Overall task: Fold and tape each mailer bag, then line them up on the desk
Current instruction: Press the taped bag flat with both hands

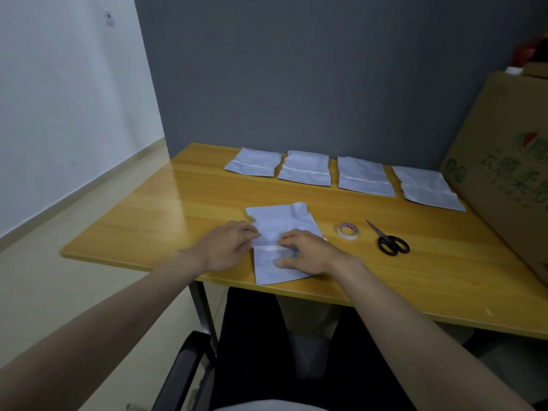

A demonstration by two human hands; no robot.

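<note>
A pale grey mailer bag [281,221] lies near the front edge of the wooden desk [178,203], with a strip of tape across its folded flap. My left hand [229,244] rests at the bag's left edge, fingertips touching it. My right hand [305,252] lies on the bag, its fingers spread and pressing beside the tape strip. Several folded and taped mailer bags [305,170] lie in a row along the far side of the desk.
A roll of tape [349,231] sits right of the bag, and black-handled scissors [388,240] lie beyond it. A large cardboard box [504,173] stands against the desk's right end. A black chair arm [184,372] is below the desk edge.
</note>
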